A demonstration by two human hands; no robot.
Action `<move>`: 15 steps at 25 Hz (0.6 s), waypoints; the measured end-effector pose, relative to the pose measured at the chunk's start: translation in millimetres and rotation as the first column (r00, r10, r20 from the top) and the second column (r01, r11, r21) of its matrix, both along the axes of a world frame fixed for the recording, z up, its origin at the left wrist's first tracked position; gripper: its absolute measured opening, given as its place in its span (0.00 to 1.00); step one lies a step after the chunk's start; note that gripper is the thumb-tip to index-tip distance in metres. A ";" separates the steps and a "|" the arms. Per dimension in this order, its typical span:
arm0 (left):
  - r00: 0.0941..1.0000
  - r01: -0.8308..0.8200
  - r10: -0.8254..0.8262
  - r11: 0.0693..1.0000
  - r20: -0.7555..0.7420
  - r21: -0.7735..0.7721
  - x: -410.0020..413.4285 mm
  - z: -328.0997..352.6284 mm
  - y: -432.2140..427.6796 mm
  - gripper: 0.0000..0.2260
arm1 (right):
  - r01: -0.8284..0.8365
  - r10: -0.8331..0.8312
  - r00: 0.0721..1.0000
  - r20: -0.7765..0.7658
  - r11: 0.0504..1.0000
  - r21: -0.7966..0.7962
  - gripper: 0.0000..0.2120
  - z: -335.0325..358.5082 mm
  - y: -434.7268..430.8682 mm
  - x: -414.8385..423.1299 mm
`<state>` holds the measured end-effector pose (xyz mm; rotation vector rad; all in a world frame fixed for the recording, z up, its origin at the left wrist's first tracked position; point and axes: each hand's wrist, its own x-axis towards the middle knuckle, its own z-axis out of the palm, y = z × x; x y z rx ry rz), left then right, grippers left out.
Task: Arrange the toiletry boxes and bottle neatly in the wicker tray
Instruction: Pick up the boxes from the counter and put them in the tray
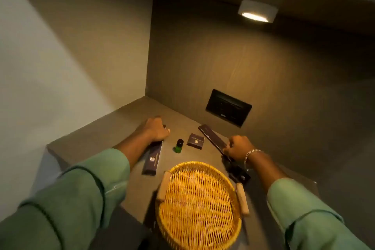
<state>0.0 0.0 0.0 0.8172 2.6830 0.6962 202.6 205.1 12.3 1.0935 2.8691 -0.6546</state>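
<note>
A round wicker tray (199,227) with two wooden handles sits at the counter's near edge and holds nothing. Beyond it lie a long dark box (152,159) on the left, a small green bottle (179,145) with a black cap, a small square dark box (195,141), and a long dark box (212,137) on the right. My left hand (155,129) closes over the far end of the left long box. My right hand (238,147) grips the near end of the right long box. Another dark box (239,174) lies under my right wrist.
The brown counter (125,115) sits in a corner, with a wall on the left and a panel behind. A black socket plate (228,110) is set in the back panel. A round lamp (257,11) glows under the shelf above.
</note>
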 end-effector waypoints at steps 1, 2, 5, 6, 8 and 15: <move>1.000 -0.010 0.010 1.000 -0.001 -0.022 -2.7 -1.4 4.6 0.18 | 0.000 0.000 0.999 0.042 1.000 0.016 0.07 -4.2 3.8 -4.5; 1.000 -0.015 0.014 0.998 -0.011 -0.055 -6.4 -2.7 8.9 0.18 | 0.005 -0.008 0.996 0.093 0.999 0.040 0.07 -5.9 5.9 -9.0; 0.998 0.043 -0.038 0.993 0.049 -0.109 -11.3 -13.1 18.9 0.16 | -0.021 0.009 0.978 0.209 0.998 0.055 0.10 -13.2 11.6 -19.0; 0.997 0.041 -0.034 0.995 0.075 -0.091 -15.2 -14.1 20.0 0.13 | -0.023 0.008 0.976 0.217 0.997 0.068 0.10 -11.3 13.9 -23.0; 0.997 0.015 -0.011 0.999 0.082 -0.043 -21.9 -11.8 18.3 0.10 | -0.035 0.012 0.975 0.220 0.995 0.098 0.10 -10.1 16.8 -28.2; 0.998 0.000 0.016 0.962 -0.057 0.274 -15.7 62.5 9.9 0.14 | -0.063 0.035 0.991 0.132 0.974 0.216 0.11 2.6 8.5 -31.2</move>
